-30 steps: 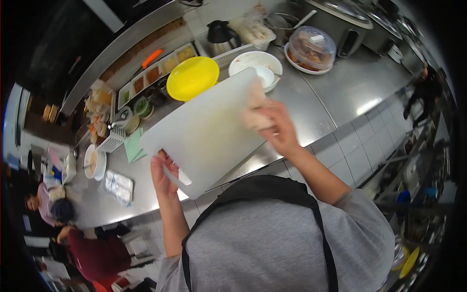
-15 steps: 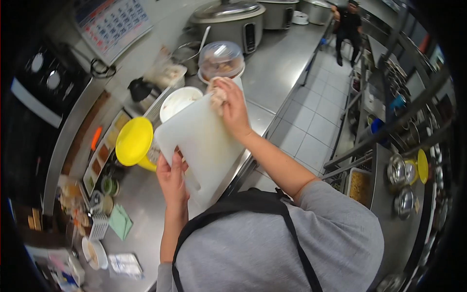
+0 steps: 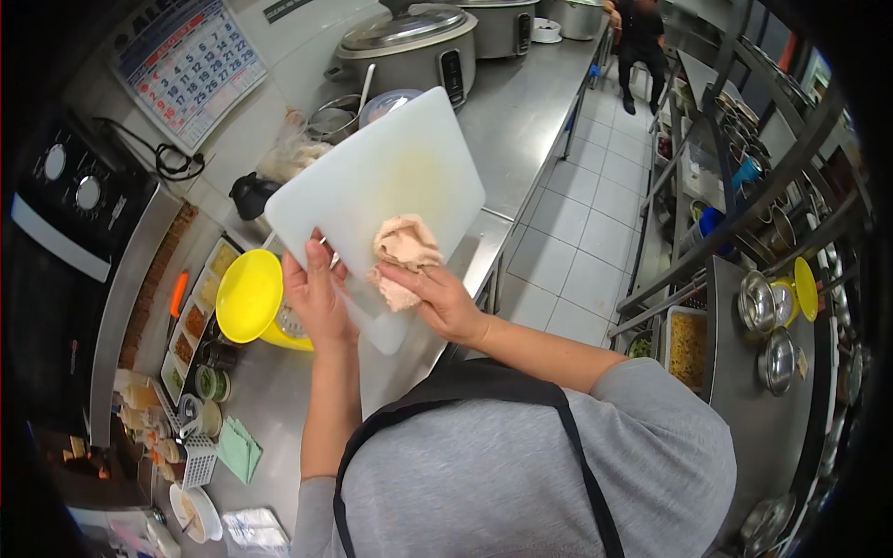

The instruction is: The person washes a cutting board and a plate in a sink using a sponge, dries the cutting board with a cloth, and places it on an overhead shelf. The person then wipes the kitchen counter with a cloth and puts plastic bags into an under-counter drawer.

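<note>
A white cutting board is held up at a tilt over the steel counter, with a faint yellowish stain on its face. My left hand grips its lower left edge. My right hand is closed on a crumpled pinkish cloth, which lies against the lower part of the board. Left of my left hand is a yellow bowl, tilted on another yellow container. Behind the board, a clear dome cover is mostly hidden.
Large rice cookers line the back wall. Ingredient trays, green folded cloths and a white bowl are on the left. A shelf rack and metal bowls stand right. A person sits down the aisle.
My right hand has brought the cloth from the board's far edge down to its near, lower part. The board has tipped up, covering more of the dome cover behind it.
</note>
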Demonstrator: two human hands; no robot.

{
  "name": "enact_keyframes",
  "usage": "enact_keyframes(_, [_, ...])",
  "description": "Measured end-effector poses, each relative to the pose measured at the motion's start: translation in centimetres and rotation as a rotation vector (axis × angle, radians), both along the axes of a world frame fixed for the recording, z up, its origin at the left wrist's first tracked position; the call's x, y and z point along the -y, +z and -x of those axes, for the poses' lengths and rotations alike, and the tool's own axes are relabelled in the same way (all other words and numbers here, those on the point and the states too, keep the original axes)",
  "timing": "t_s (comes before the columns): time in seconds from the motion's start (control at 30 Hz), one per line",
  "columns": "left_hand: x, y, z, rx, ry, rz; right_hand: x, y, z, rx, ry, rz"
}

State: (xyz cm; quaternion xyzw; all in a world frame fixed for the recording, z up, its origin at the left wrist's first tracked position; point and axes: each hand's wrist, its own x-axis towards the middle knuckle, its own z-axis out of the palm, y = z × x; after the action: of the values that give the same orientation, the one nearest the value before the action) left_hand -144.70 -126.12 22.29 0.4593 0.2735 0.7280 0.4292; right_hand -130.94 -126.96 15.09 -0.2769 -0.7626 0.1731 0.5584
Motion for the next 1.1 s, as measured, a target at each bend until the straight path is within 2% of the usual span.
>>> enact_keyframes(0.03, [-0.2, -0.3, 0.0, -0.001, 0.018, 0.004, -0.3, -0.4, -0.2, 0.064, 0.013, -0.048])
enact_keyframes(0.07, [-0.3, -0.8, 0.0, 0.032, -0.013, 0.012, -1.4, -0.5, -0.6, 0.131, -0.08, -0.186])
enact_keyframes(0.13, [-0.2, -0.9, -0.2, 0.057, -0.042, 0.016, -4.2, -2.1, -1.4, -0.049, -0.219, -0.189])
enact_keyframes(0.2, [0.3, -0.7, -0.1, 0.041, -0.035, 0.031, -6.7, -3.1, -3.4, 0.0, -0.486, -0.094])
enact_keyframes(0.27, [0.8, -0.4, 0.1, 0.021, -0.039, 0.054, -9.4, -3.9, -5.5, -0.095, -0.641, -0.009])
enact_keyframes(0.3, [0.9, -0.2, 0.2, 0.015, -0.045, 0.05, -10.3, -4.4, -6.5, -0.095, -0.639, -0.008])
enact_keyframes(0.37, [1.2, 0.1, 0.2, 0.009, -0.046, 0.05, -11.4, -5.2, -7.6, -0.325, -0.508, 0.291])
enact_keyframes(0.47, [0.5, 0.6, 0.1, 0.011, -0.047, 0.008, -8.6, -5.1, -5.7, -0.297, -0.412, 0.294])
enact_keyframes(0.63, [-1.3, 1.8, -0.2, 0.059, 0.076, 0.021, -2.2, -2.5, -0.6, -0.156, -0.204, 0.114])
enact_keyframes(0.7, [-2.2, 2.0, 0.2, 0.074, 0.087, 0.009, -0.5, -2.0, 0.4, -0.039, -0.056, 0.033])
enact_keyframes(0.73, [-2.5, 2.1, 0.5, 0.086, 0.099, -0.005, 0.0, -1.5, 0.4, -0.041, -0.051, 0.032])
enact_keyframes(0.8, [-3.1, 2.0, 0.7, 0.103, 0.112, -0.006, 0.8, -0.3, 0.2, -0.019, 0.122, 0.068])
enact_keyframes(0.83, [-3.3, 1.8, 0.6, 0.124, 0.116, -0.005, 0.6, 0.6, -0.1, -0.019, 0.127, 0.065])
enact_keyframes(0.9, [-3.2, 1.6, 0.4, 0.121, 0.113, -0.015, -1.2, 3.1, -0.9, -0.191, -0.026, 0.014])
enact_keyframes(0.97, [-2.7, 1.5, -0.3, 0.055, 0.094, 0.01, -3.2, 6.9, -1.4, -0.106, -0.082, -0.159])
enact_keyframes(1.1, [-3.1, 1.2, -1.9, 0.066, 0.055, -0.028, -5.0, 8.5, 0.9, 0.008, 0.004, -0.202])
